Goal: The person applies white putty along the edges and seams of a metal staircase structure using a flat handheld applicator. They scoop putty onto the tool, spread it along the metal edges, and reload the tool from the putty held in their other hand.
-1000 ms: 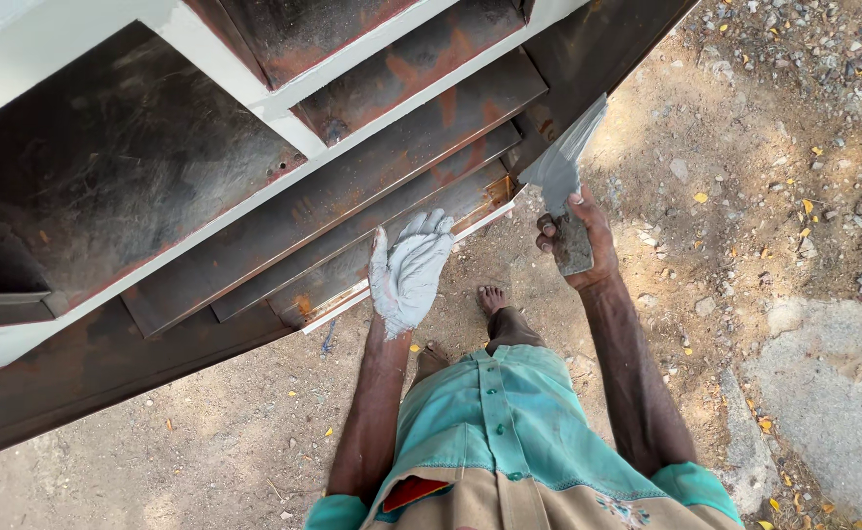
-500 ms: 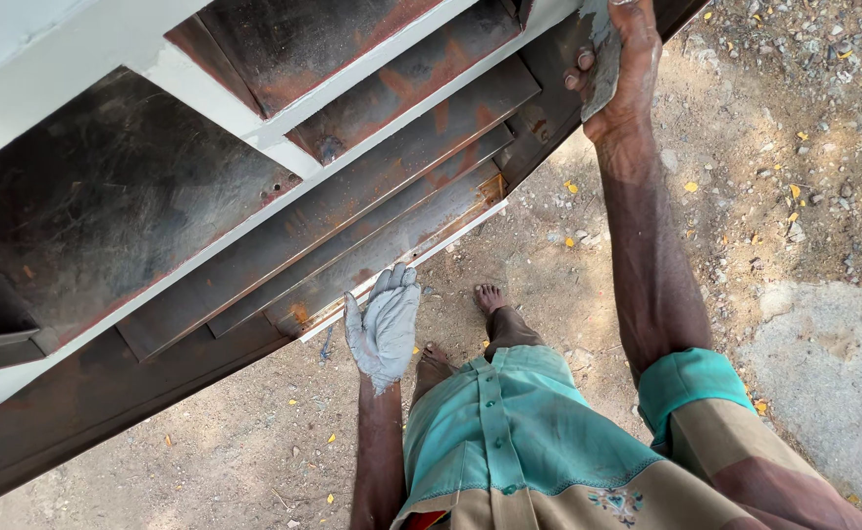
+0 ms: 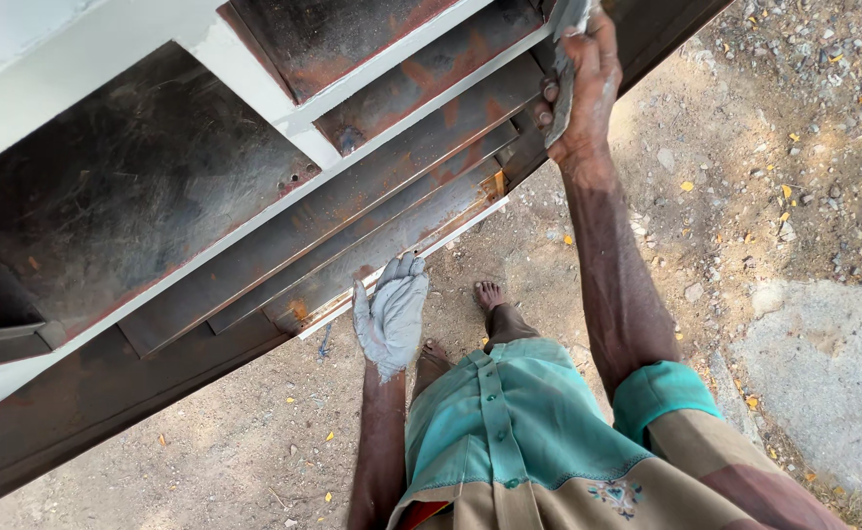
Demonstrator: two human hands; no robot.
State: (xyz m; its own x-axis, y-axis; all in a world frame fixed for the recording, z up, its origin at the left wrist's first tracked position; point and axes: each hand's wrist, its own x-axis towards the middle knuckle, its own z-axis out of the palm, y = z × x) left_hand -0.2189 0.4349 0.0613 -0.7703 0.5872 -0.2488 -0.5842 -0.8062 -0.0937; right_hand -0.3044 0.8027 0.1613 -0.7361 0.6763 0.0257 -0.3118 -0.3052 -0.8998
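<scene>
My left hand (image 3: 391, 316) is coated in pale grey paste, its fingers spread flat beside the lower edge of a rusty steel frame (image 3: 372, 211). High at the frame's right end, my right hand (image 3: 583, 83) grips a flat metal scraper (image 3: 566, 49) whose blade lies against the steel. The frame has stacked angled plates (image 3: 352, 260), brown with rust, and white-painted bars (image 3: 254, 79) across them.
Sandy ground (image 3: 205, 432) with small stones and yellow leaf bits lies below. A bare foot (image 3: 490, 294) shows under my green shirt (image 3: 509, 422). A grey concrete patch (image 3: 823, 383) is at the right. Gravel (image 3: 823, 69) lies at the upper right.
My right hand has risen with the scraper from beside the frame's lower edge to its upper right end. My left hand has dropped slightly and stays open.
</scene>
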